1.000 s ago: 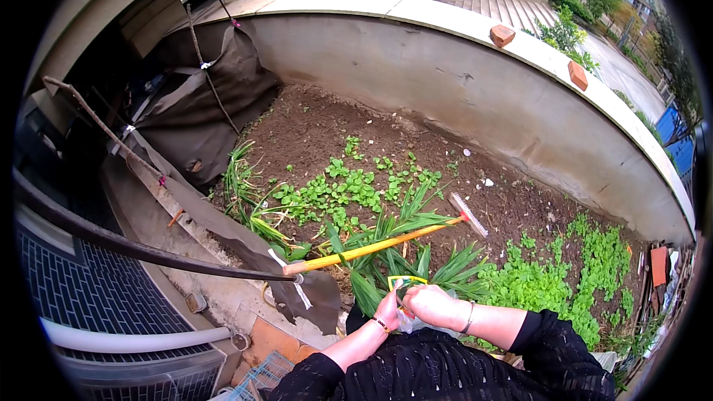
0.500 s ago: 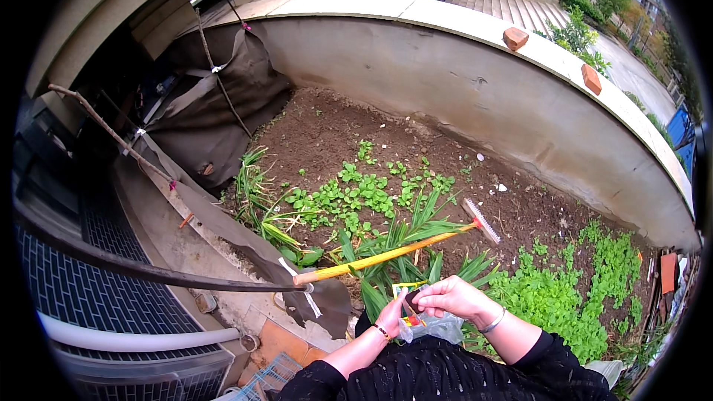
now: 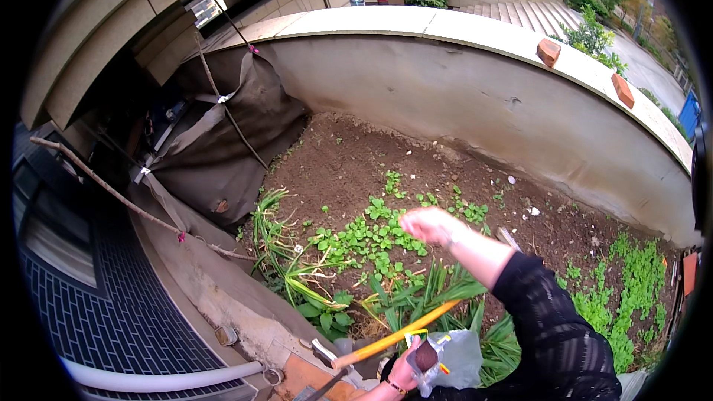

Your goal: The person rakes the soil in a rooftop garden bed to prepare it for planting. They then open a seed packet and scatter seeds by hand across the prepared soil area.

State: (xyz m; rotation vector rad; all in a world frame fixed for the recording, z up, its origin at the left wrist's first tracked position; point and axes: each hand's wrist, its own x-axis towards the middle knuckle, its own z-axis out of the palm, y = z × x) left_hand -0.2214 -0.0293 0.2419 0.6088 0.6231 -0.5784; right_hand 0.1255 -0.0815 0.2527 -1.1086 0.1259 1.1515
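The left hand (image 3: 403, 370) grips a clear bag (image 3: 459, 360), its coloured print (image 3: 444, 367) illegible; the right hand (image 3: 429, 226) curled, contents hidden.

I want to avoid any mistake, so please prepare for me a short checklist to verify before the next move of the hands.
1. Left hand holding the clear plastic bag: ok.
2. Right hand apart from the yellow pole: ok.
3. Contents of the right hand known: cannot tell, too unclear.
4. Bristled head fully in sight: not ok, the right forearm hides part of it.
5. Left brick and right brick lying on the wall top: ok.
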